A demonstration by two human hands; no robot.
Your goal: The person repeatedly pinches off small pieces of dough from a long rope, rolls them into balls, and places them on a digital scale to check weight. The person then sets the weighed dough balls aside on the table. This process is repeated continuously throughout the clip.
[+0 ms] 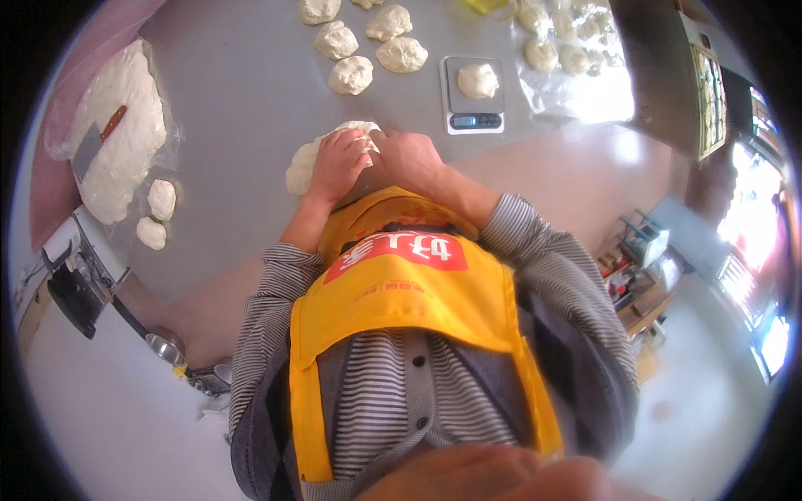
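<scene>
A lump of pale dough point(302, 164) lies at the near edge of the grey worktop, under both hands. My left hand point(341, 156) rests on its top with bent fingers, while my right hand point(407, 156) grips its right end; the fingertips are partly hidden. Beyond them, several rough dough pieces point(351, 76) lie in two uneven rows. To the right, one dough piece point(478, 81) sits on a digital kitchen scale point(446, 119) with a lit display. At the far left is a large slab of dough point(135, 106) on plastic film, with a brown-handled dough scraper point(113, 123) on it.
Two small dough pieces point(162, 200) lie near the slab. At the upper right, flattened dough rounds point(541, 56) rest on shiny plastic film point(539, 94). The worktop's near edge runs against the yellow apron point(407, 307). A metal bowl point(166, 348) is low at the left.
</scene>
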